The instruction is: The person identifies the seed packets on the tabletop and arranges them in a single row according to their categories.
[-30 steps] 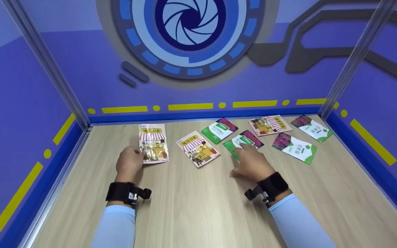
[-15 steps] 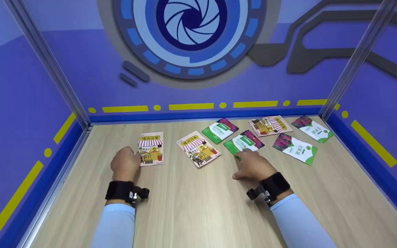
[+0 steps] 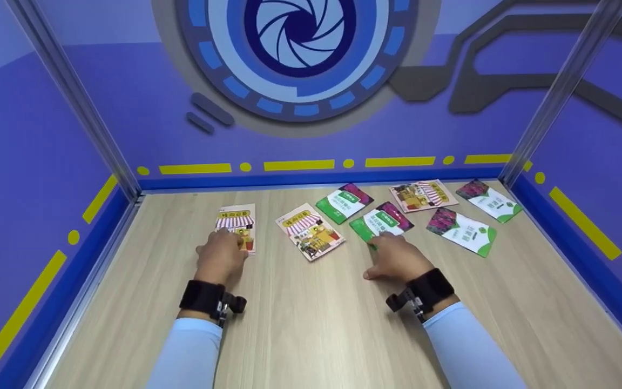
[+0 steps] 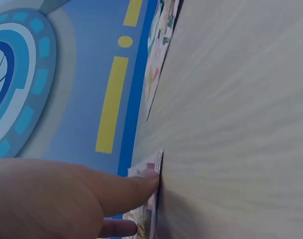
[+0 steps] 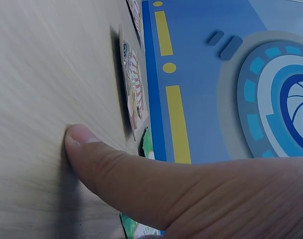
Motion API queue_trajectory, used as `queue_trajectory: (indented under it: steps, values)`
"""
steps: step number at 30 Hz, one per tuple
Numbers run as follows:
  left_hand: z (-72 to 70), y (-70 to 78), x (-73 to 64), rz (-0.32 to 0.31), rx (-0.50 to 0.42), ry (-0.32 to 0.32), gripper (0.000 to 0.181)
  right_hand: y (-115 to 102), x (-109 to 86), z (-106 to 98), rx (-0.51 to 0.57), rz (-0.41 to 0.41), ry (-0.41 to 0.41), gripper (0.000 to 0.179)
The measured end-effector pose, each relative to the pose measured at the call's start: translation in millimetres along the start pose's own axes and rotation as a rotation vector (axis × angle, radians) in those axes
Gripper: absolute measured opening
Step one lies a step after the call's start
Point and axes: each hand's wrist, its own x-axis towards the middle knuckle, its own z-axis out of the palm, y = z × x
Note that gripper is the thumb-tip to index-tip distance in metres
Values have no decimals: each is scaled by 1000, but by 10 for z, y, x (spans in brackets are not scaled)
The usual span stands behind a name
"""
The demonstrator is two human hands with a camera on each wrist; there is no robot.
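My left hand point(image 3: 222, 256) rests over the lower part of a pink seed packet point(image 3: 235, 216) with a striped awning print, which lies flat at the left. In the left wrist view the thumb point(image 4: 141, 186) presses on that packet's near side. My right hand point(image 3: 400, 258) has relaxed fingers at the lower edge of a green-and-purple seed packet point(image 3: 382, 220). Its thumb point(image 5: 84, 135) touches the bare tabletop in the right wrist view. Between the hands lies another pink packet point(image 3: 311, 232), tilted. The left hand hides the bottom of its own packet.
A second green packet point(image 3: 344, 203) lies behind the right hand's one. Further right are another pink packet point(image 3: 424, 196) and two white-and-green packets with flower photos point(image 3: 462, 232). Blue-purple printed panels point(image 3: 127, 108) wall the wooden table point(image 3: 311, 324) at the back and sides.
The left packet, held by the left hand at its side, came down and towards me onto the table; the left hand then shifted right, over it. The right hand drew back slightly, then stayed.
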Motion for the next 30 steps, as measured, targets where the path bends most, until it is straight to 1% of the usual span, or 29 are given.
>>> queue_trajectory:
  steps: [5,9,11,17,20,22,25,27,29,30]
  values:
    - [-25,-88,-7,0,-4,11,27,-10,3,-9,5,-11,1,89]
    - [-53,-131,-22,-5,12,16,29,-9,2,-13,12,-22,0,89]
    - [-74,-134,-38,-3,29,16,30,-6,0,-15,10,-20,0,89]
    - [-134,-121,-87,46,98,31,27,3,-5,-20,-40,-55,11,89]
    - [-155,-105,-90,44,94,21,25,1,-5,-16,-43,-52,11,88]
    - [-169,-77,-86,43,78,1,26,0,-3,-14,-39,-48,9,88]
    - [-184,9,-86,57,37,-22,35,-2,-3,-13,-33,-44,6,88]
    - [-179,107,-101,87,21,-36,42,-1,-7,-13,-32,-40,3,88]
    - [-157,233,-131,134,8,-47,47,-3,-15,-12,-28,-34,0,88]
    - [-140,304,-147,168,15,-59,48,-4,-18,-10,-24,-31,-1,88]
